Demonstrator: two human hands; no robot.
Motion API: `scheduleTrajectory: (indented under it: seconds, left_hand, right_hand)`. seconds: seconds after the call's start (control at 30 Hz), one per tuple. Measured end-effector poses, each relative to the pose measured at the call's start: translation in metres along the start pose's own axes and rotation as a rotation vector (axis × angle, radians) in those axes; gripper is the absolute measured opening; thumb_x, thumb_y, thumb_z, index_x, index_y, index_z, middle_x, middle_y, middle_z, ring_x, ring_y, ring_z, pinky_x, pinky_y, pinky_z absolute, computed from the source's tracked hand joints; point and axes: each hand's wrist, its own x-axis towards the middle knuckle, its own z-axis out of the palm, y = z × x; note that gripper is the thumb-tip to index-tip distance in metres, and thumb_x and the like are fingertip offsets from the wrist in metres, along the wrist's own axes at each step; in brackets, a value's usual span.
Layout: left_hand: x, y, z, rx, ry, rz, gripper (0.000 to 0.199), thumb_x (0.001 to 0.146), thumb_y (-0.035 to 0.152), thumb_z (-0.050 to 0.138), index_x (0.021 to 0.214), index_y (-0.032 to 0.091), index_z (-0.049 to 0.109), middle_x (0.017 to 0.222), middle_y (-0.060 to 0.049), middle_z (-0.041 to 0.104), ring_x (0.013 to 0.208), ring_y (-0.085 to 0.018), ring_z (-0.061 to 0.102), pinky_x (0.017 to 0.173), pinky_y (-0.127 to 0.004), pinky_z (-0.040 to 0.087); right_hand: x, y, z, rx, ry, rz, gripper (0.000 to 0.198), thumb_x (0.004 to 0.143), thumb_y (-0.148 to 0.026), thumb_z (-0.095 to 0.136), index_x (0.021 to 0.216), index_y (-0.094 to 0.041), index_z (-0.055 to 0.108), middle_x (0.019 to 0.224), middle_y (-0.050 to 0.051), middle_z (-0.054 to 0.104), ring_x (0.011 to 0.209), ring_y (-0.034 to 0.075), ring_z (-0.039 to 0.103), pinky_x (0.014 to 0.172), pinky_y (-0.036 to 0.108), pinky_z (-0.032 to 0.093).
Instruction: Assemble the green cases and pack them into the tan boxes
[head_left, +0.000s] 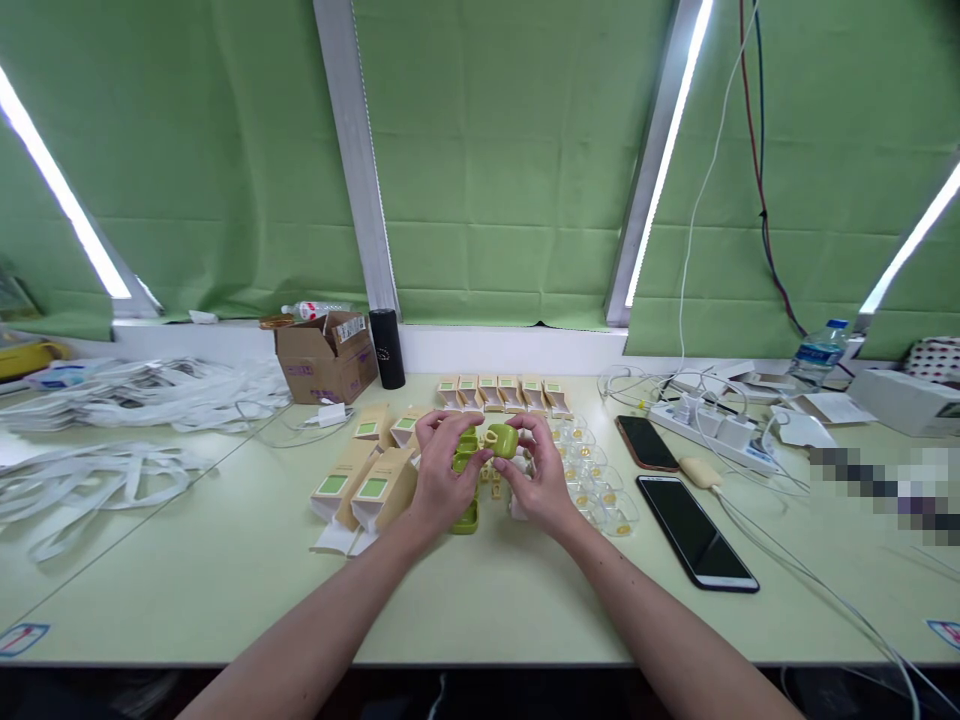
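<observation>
A small glossy green case [502,441] is raised over the table in my right hand [541,478], pinched between thumb and fingers. At its left side my left hand [444,478] closes thumb and fingers around a small cream loop-shaped piece [489,438], which meets the case. More green cases [466,518] stand in a column under my left hand, partly hidden by it. Several small cream pieces [496,487] lie on the table between my hands. Clear plastic covers with yellow dots [589,470] are grouped right of my right hand.
Cream boxes with green labels [384,490] lie left of my hands, and a row of smaller boxes [499,392] stands behind. Two phones [697,532], a power strip [712,435] and cables are on the right. A carton [326,360], black tumbler [387,350] and white straps [150,395] sit left.
</observation>
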Motion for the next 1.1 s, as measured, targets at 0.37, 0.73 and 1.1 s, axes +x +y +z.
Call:
scheduleTrajectory:
  seconds: [0.37,0.73,1.1]
  left_hand:
    - [-0.0009,-0.0014,0.0014,-0.137,-0.075,-0.029,0.018,0.099,0.024,0.066,0.117,0.022,0.068,0.106,-0.008,0.074,0.110,-0.027,0.059,0.094,-0.044,0.054]
    - [0.0027,0.0024,0.0001,-0.124,-0.027,-0.009,0.006,0.098,0.021,0.067,0.102,0.022,0.070,0.091,-0.005,0.073,0.099,-0.024,0.060,0.086,-0.039,0.055]
    - [-0.0016,0.0005,0.0020,-0.274,-0.036,-0.215,0.007,0.093,0.018,0.068,0.090,0.021,0.075,0.092,-0.004,0.066,0.089,-0.019,0.067,0.073,-0.030,0.056]
  right_hand:
    - [-0.0002,-0.0017,0.0003,0.062,-0.009,0.074,0.039,0.087,-0.026,0.076,0.123,-0.027,0.061,0.116,0.006,0.067,0.099,0.023,0.065,0.092,0.043,0.057]
    - [0.0003,-0.0018,-0.0003,0.156,-0.030,0.083,0.040,0.086,-0.025,0.078,0.124,-0.027,0.065,0.121,0.008,0.071,0.110,0.026,0.068,0.101,0.046,0.058]
    - [-0.0009,0.0003,0.0017,0.150,-0.035,0.100,0.041,0.084,-0.027,0.081,0.123,-0.026,0.068,0.119,0.008,0.073,0.109,0.026,0.070,0.100,0.046,0.060]
